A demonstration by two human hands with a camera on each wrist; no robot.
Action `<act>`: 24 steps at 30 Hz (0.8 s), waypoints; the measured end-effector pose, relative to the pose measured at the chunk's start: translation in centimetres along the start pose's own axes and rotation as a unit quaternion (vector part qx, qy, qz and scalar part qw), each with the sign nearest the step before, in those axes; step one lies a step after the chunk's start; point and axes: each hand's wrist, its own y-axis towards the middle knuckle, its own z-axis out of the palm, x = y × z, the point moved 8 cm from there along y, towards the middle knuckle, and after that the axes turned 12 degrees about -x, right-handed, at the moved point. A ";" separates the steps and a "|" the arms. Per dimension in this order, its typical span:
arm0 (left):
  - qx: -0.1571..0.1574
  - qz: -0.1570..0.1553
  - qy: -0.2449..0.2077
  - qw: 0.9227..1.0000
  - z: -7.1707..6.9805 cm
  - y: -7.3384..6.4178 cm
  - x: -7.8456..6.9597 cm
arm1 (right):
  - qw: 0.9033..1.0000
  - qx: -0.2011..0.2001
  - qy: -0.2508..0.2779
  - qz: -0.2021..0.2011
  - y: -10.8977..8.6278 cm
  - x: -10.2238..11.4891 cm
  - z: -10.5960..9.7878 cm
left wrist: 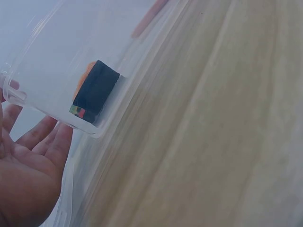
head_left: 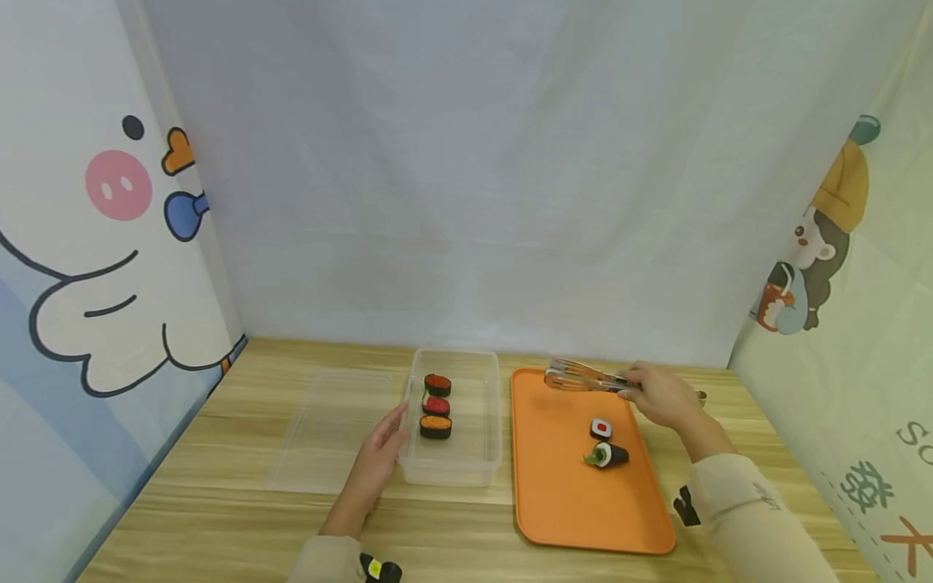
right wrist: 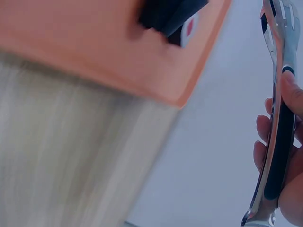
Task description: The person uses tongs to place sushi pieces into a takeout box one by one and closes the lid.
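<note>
My right hand (head_left: 662, 395) grips metal serving tongs (right wrist: 279, 118) by their dark-padded handles, thumb on one side and fingers round the other. The tongs' slotted heads hang over the far part of an orange tray (head_left: 561, 518), with nothing between them. On the tray lie a small sushi roll (head_left: 601, 428) with a red centre and a dark hand roll (head_left: 612, 455) with green filling. My left hand (head_left: 375, 461) touches the left wall of a clear plastic container (head_left: 459, 474), its fingers fairly straight. Inside stand sushi pieces topped red (head_left: 437, 384), pinkish red (head_left: 436, 404) and orange (head_left: 436, 427).
A clear flat lid (head_left: 331, 429) lies on the wooden table (head_left: 219, 453) left of the container. A pale curtain (head_left: 466, 202) hangs behind the table, with printed cartoon panels at both sides.
</note>
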 end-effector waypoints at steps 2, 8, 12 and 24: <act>0.001 0.004 -0.003 1.000 0.0 -0.1 -0.2 | 1.000 -0.008 0.000 -0.006 0.5 1.0 -0.1; 0.002 0.006 -0.003 1.000 0.0 -0.3 -0.4 | 1.000 -0.009 0.008 -0.019 2.1 3.9 0.5; 0.001 0.007 0.001 1.000 0.1 -0.2 -0.3 | 1.000 0.002 0.024 -0.018 3.1 5.6 1.6; 0.000 0.007 0.007 1.000 0.1 -0.2 -0.4 | 0.999 0.013 0.028 -0.011 5.2 9.2 4.4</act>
